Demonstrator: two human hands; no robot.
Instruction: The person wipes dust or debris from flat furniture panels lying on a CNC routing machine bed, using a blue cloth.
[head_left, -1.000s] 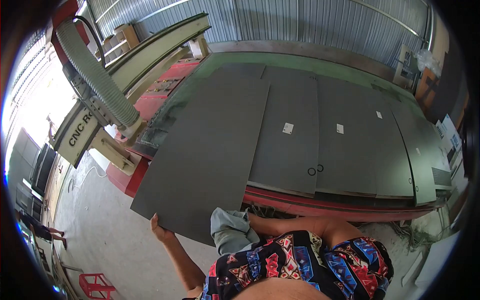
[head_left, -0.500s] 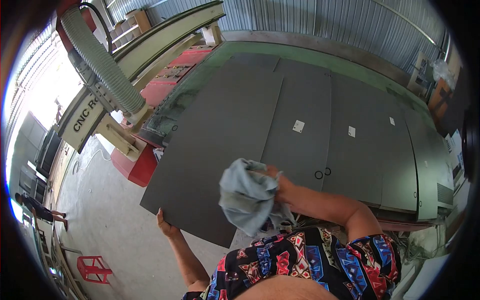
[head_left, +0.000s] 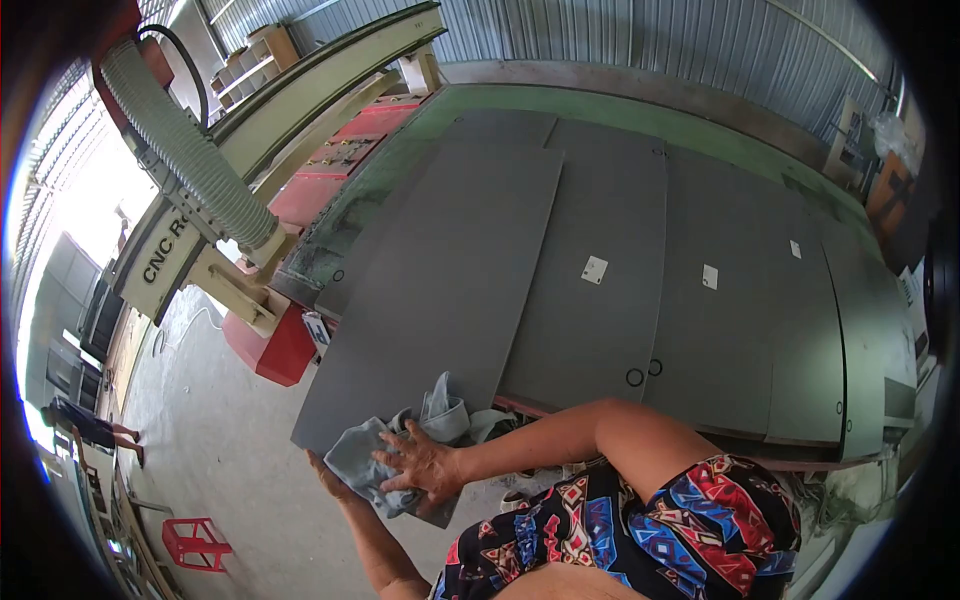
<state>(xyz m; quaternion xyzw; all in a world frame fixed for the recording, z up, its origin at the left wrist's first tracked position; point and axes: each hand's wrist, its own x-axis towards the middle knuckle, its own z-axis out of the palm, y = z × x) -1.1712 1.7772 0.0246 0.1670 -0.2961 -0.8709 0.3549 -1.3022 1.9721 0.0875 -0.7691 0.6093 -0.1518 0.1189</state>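
Wiping near corner of grey panel (head_left: 440, 290): right hand (head_left: 425, 465) flat, fingers spread on cloth (head_left: 375, 465); left hand (head_left: 325, 470) grasping panel edge; remaining face unwiped.

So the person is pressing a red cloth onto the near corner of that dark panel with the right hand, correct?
Not quite: the cloth is pale grey-blue, not red. The head view shows the right hand pressing it onto the near corner of the dark panel.

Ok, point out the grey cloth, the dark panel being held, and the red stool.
grey cloth (head_left: 362, 462), head view, on its left fold beside the fingers
dark panel (head_left: 445, 290), head view, middle of its flat face
red stool (head_left: 195, 545), head view, on its seat frame
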